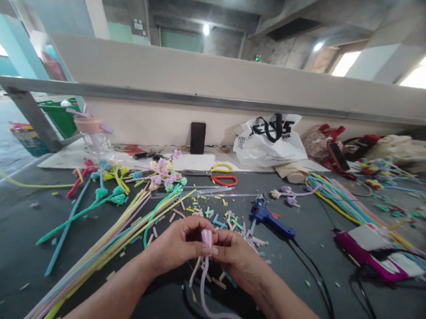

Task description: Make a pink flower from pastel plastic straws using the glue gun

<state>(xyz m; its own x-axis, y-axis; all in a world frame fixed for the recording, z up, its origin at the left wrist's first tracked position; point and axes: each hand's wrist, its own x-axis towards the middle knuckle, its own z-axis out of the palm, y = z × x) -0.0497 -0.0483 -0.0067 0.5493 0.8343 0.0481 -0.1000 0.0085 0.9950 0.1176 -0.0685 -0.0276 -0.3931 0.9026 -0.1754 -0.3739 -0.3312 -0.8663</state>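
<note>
Between their fingertips, my left hand (184, 240) and my right hand (235, 256) pinch a small bundle of short lilac pipe cleaner pieces (206, 237), upright with the cut ends on top. A long lilac pipe cleaner stem (205, 297) hangs below the fingers and curves to the right over the dark table. Both hands are closed and touch each other. Cut pipe cleaner bits (221, 222) lie scattered behind and under them. To the left rests a bundle of long coloured pipe cleaners (105, 241). A blue glue gun (273, 221) lies right of my hands.
Finished pipe cleaner flowers (162, 173) and orange-yellow scissors (221, 176) lie farther back. A phone (198, 138) leans on the partition beside a white bag (268, 143). At right are a magenta glue gun (372, 260) with cables and more pipe cleaners (345, 203). A clear cup (93, 132) stands back left.
</note>
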